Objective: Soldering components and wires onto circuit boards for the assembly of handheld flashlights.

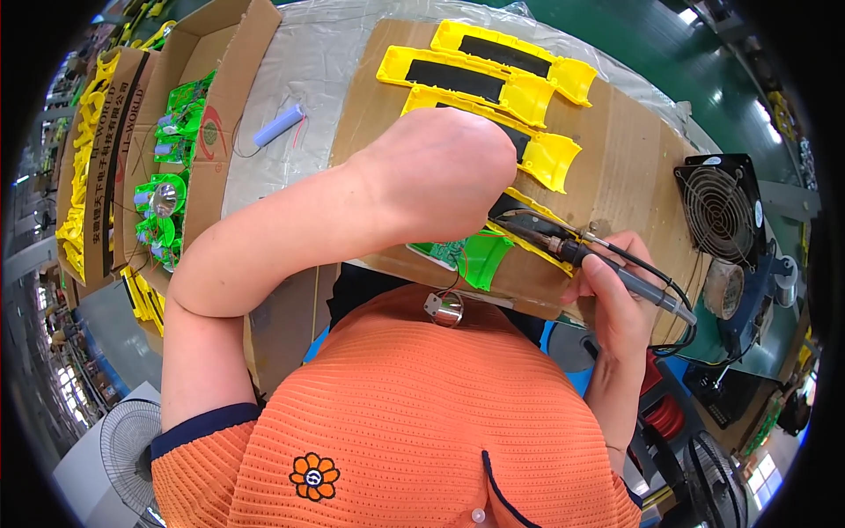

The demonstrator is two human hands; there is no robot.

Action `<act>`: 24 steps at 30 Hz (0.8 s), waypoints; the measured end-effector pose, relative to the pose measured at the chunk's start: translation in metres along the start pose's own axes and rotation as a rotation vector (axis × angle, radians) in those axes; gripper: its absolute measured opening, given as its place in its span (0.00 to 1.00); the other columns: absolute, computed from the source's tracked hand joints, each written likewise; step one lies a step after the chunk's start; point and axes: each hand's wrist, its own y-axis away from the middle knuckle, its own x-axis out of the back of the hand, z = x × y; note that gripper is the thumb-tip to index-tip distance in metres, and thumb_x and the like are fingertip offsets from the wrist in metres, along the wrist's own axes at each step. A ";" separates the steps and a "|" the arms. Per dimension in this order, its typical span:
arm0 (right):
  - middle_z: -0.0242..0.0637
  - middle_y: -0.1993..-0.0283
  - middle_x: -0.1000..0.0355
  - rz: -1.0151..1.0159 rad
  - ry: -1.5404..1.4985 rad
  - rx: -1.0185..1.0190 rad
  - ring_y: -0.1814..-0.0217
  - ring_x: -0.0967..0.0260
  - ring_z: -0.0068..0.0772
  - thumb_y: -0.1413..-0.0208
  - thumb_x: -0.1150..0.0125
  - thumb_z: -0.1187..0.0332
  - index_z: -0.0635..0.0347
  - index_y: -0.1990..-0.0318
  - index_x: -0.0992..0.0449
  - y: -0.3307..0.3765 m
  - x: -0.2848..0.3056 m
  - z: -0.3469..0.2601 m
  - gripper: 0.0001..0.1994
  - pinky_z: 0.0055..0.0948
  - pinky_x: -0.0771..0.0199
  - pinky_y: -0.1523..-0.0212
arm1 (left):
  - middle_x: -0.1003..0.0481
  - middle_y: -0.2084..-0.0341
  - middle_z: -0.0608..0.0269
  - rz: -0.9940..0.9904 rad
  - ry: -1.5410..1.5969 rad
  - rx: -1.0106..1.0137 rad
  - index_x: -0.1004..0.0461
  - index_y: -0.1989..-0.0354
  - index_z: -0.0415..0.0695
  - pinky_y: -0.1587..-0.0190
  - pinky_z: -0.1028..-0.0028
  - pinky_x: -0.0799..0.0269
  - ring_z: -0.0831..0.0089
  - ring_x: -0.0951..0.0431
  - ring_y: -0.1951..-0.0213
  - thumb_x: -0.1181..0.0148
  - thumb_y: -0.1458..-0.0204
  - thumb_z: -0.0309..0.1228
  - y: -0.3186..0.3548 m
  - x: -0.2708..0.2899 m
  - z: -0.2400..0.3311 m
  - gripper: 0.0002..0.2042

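Observation:
In my right hand (619, 299) is a grey-handled soldering iron (647, 292) with a thin metal tube running along it. Its tip points left over the black inlay of the nearest yellow plastic shell (528, 203). My left hand (449, 172) is bent over the shells with its back upward; its fingers are hidden beneath it. Just below that hand lie a green plastic shell (486, 261) and a green circuit board (437, 253). A wire leads from there to a shiny round reflector (448, 309) hanging at the table's near edge, against my shirt.
More yellow shells (528, 92) with black inlays lie in a row on the cardboard sheet (629, 158). A black fan (720, 209) stands at right. At left are a blue cylindrical battery (278, 126) and a cardboard box (231, 79) of green assemblies. Black cable loops beside the iron.

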 end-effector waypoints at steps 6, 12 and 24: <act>0.40 0.72 0.26 -0.002 0.008 -0.013 0.76 0.26 0.27 0.44 0.39 0.77 0.68 0.63 0.30 0.000 0.000 -0.001 0.06 0.23 0.26 0.71 | 0.25 0.78 0.56 0.000 -0.007 -0.003 0.20 0.79 0.43 0.64 0.60 0.26 0.57 0.22 0.69 0.44 0.55 0.27 0.000 -0.001 0.000 0.07; 0.40 0.73 0.26 0.004 0.007 -0.025 0.76 0.27 0.28 0.44 0.39 0.77 0.68 0.63 0.30 0.001 -0.001 -0.001 0.06 0.24 0.25 0.71 | 0.25 0.78 0.56 0.005 -0.010 0.003 0.20 0.79 0.43 0.64 0.60 0.26 0.57 0.22 0.69 0.44 0.55 0.27 0.002 -0.002 0.003 0.07; 0.41 0.73 0.27 0.007 -0.113 0.034 0.76 0.27 0.31 0.43 0.42 0.77 0.67 0.62 0.32 -0.003 0.003 0.003 0.06 0.28 0.23 0.70 | 0.25 0.78 0.55 -0.001 -0.041 -0.005 0.20 0.79 0.43 0.65 0.59 0.25 0.56 0.22 0.70 0.44 0.55 0.28 -0.002 0.005 -0.001 0.07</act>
